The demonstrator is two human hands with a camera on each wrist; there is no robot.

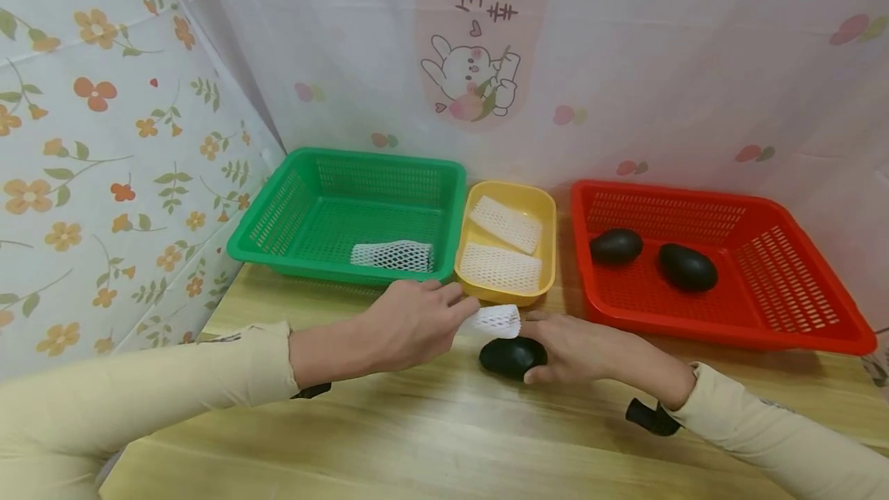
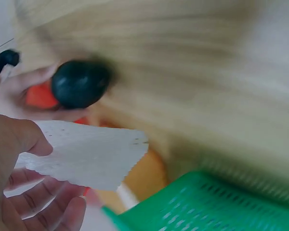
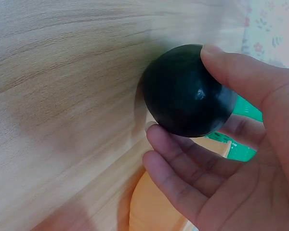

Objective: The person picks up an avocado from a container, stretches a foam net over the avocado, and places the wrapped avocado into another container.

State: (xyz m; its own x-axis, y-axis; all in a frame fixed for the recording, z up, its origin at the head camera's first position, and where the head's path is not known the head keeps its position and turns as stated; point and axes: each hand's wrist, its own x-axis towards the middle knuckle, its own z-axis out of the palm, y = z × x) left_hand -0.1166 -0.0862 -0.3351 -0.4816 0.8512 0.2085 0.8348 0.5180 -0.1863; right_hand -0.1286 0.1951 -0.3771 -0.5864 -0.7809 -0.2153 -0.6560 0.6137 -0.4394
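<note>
My right hand [image 1: 579, 346] grips a dark avocado [image 1: 512, 358] low over the wooden table, thumb on one side and fingers on the other. In the right wrist view the smooth, nearly black avocado [image 3: 188, 91] shows clearly between thumb and fingers. Just to its left, my left hand [image 1: 417, 322] pinches a white foam net sleeve [image 1: 496, 321]. The flattened foam net sleeve [image 2: 91, 151] spreads out from the thumb in the left wrist view, its end apart from the avocado [image 2: 81, 83].
A green basket [image 1: 347, 271] at the back left holds one netted dark avocado [image 1: 392, 255]. Beside it, a yellow tray [image 1: 549, 245] contains foam net sleeves [image 1: 500, 267]. Two bare avocados [image 1: 687, 267] lie in the red basket [image 1: 778, 284] at the right. A printed curtain hangs behind.
</note>
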